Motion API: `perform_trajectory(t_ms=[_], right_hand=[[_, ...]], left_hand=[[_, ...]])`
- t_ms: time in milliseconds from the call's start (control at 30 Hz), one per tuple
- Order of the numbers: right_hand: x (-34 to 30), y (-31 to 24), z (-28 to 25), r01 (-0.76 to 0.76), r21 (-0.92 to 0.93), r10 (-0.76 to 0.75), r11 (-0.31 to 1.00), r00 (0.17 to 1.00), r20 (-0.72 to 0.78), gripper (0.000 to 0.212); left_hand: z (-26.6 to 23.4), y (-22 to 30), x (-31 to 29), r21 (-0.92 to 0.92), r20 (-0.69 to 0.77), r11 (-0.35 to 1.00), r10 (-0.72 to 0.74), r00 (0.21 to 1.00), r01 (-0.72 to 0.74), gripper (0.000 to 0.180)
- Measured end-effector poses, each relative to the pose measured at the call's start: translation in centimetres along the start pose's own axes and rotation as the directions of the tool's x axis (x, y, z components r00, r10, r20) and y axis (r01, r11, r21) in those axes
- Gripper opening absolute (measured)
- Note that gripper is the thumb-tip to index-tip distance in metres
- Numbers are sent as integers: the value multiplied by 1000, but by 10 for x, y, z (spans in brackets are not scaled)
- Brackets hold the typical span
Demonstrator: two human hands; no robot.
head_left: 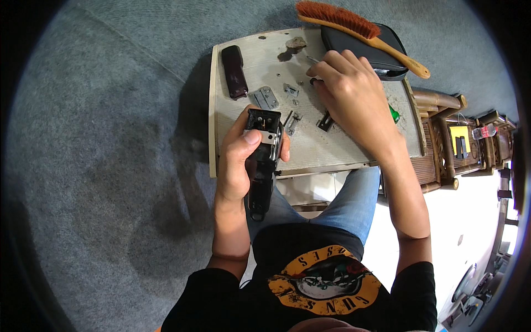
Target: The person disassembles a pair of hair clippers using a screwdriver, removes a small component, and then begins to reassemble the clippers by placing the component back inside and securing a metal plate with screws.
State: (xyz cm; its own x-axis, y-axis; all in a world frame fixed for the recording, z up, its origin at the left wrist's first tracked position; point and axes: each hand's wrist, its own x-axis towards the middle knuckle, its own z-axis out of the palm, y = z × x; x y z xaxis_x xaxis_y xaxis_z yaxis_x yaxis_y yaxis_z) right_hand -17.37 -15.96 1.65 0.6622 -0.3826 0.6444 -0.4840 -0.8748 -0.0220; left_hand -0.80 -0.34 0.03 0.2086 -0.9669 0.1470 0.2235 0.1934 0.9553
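Note:
My left hand [238, 157] grips a black hair clipper body [261, 177] upright over the table's near edge. Its top end is uncovered, and my thumb presses beside a light metal plate there. Over the right half of the table, my right hand [354, 83] has its fingers curled, with a small dark thing [313, 81] at the fingertips that I cannot make out. A thin metal shaft [313, 58] shows just past those fingers. Between the hands lie a flat metal clipper blade [265, 98], small metal parts [291, 89] and a slim black piece [325, 122].
A dark maroon clipper cover [234, 72] lies at the small table's [221, 138] far left. Beyond my right hand are a black zip case [343, 41] and a wooden-handled brush [381, 44]. A green object [394, 114] and bamboo furniture [437, 144] are at right.

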Motion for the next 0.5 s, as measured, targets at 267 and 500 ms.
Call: perform_trajectory(t_ms=[267,500], right_hand=[[-30,-10,-20,-191,349,242,917,964,-107,16],[-63,-5,-28,-375,513,501,772,856,-127,18]], left_hand=[[-6,-5,-3,-64,-5,997,43,999,-43,37],[8,-4,-1,-236,-162,971,-4,987,-34,43]])
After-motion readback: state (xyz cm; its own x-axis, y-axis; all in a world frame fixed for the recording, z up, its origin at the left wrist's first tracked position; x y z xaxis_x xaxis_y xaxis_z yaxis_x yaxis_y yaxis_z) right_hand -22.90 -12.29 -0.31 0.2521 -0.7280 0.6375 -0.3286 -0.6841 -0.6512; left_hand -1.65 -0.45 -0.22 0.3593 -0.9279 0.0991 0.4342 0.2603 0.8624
